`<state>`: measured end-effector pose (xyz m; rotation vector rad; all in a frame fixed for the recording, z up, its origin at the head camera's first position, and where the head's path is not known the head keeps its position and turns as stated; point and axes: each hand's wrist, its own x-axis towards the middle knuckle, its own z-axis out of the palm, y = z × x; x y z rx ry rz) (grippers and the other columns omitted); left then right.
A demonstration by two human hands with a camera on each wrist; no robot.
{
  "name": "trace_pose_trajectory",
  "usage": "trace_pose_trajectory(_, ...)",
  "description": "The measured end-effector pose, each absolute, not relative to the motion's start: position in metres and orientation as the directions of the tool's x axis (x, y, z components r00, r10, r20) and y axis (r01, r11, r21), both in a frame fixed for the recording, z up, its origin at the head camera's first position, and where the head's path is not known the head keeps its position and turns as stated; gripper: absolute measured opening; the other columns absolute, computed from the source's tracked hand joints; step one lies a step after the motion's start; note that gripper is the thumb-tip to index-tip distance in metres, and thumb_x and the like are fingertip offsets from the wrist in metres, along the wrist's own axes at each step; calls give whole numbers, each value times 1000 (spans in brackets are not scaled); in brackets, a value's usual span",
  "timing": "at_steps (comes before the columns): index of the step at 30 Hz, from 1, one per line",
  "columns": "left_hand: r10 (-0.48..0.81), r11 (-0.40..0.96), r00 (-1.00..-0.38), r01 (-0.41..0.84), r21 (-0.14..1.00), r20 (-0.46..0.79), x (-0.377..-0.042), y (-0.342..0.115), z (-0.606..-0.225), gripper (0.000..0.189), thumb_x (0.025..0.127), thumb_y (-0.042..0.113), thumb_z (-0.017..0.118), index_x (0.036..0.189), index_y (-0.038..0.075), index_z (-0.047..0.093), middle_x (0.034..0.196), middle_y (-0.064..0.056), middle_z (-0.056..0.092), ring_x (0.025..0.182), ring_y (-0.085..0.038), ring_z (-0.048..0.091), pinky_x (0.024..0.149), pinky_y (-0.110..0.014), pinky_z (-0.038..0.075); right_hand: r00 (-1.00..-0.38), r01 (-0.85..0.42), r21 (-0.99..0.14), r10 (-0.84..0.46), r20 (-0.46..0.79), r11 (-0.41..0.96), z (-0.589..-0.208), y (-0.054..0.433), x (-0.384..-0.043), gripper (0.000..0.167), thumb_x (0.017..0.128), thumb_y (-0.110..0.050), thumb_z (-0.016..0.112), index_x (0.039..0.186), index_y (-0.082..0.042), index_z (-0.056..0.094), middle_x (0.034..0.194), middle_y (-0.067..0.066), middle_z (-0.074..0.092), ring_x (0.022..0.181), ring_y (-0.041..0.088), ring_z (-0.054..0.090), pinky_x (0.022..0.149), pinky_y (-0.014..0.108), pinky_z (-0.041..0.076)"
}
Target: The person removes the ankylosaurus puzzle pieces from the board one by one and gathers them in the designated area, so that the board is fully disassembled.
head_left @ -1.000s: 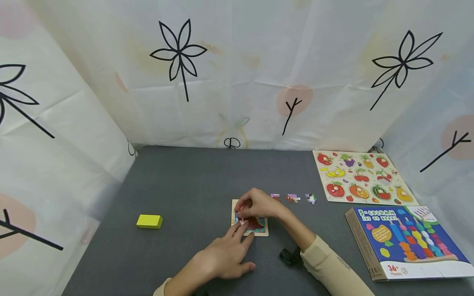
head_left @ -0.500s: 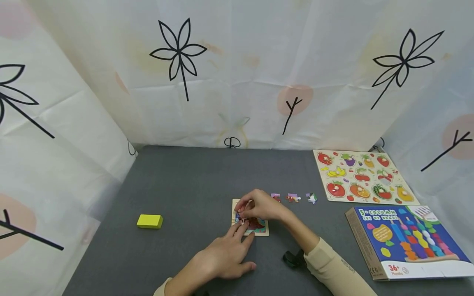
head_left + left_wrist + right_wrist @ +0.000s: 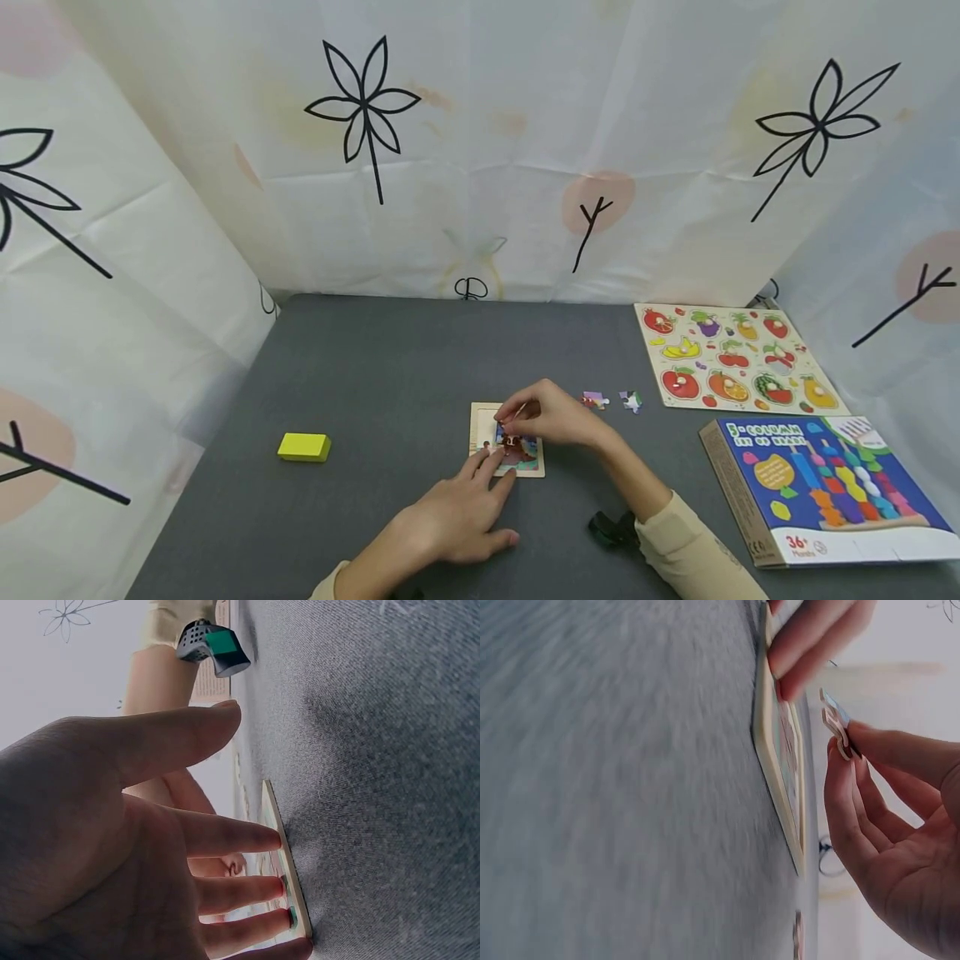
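Near the middle of the table lies a small wooden puzzle tray (image 3: 482, 417) with a dark red and blue picture in it; pale wood shows at its upper left. My left hand (image 3: 465, 512) lies with spread, fairly straight fingers, its fingertips on the tray's lower left edge. Over the upper right of the tray, my right hand (image 3: 551, 412) pinches a jigsaw piece (image 3: 838, 727) between thumb and fingers. In the right wrist view this piece is tilted and raised off the tray. Two loose jigsaw pieces, one purple (image 3: 595, 400) and one green and white (image 3: 630, 402), lie beyond the right hand.
A yellow block (image 3: 303, 447) is on the left. At the right are a fruit peg board (image 3: 716, 368) and, nearer, a blue toy box (image 3: 832, 492). A black wrist camera (image 3: 611, 531) sits at the right sleeve. Patterned white cloth (image 3: 480, 167) encloses the table.
My right hand has shifted right from the tray's upper left, uncovering pale wood there and hiding one loose piece behind it. The left hand has stayed still.
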<state>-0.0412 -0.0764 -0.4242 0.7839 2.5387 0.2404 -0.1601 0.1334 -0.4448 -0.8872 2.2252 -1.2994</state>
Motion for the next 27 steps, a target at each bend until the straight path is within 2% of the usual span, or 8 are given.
trace_pose_trajectory(6, 562, 826, -727, 477, 300, -395, -42, -76, -423, 79, 103, 61, 66, 166, 17, 46, 181, -9, 25, 168, -34, 26, 101, -54, 62, -729, -305, -874, -684, -42, 379, -442, 160, -161, 19, 100, -5, 76, 115, 6, 79, 106, 20, 82, 84, 8, 73, 75, 21, 60)
trace_pose_trajectory(11, 555, 831, -723, 468, 299, -410, -43, -76, -423, 79, 103, 61, 66, 166, 18, 46, 182, -7, 25, 168, -32, 26, 103, -54, 61, -753, -274, -870, -654, -72, 411, -439, 182, -162, 22, 99, -6, 77, 117, 7, 79, 107, 21, 82, 84, 10, 73, 74, 23, 60)
trace_pose_trajectory(18, 559, 828, -734, 479, 290, -386, -41, -76, -423, 79, 102, 61, 67, 165, 17, 47, 181, -8, 27, 168, -32, 27, 100, -54, 62, -773, -197, -885, -622, -124, 421, -440, 206, -165, 23, 100, -3, 75, 119, 10, 76, 104, 24, 81, 84, 18, 77, 74, 31, 66)
trace_pose_trajectory(27, 562, 827, -730, 482, 289, -389, -41, -76, -424, 79, 102, 61, 66, 165, 18, 47, 181, -8, 26, 168, -32, 27, 100, -54, 62, -749, -235, -862, -649, -133, 449, -446, 213, -166, 18, 100, 0, 73, 116, 9, 77, 106, 25, 79, 82, 13, 73, 71, 28, 65)
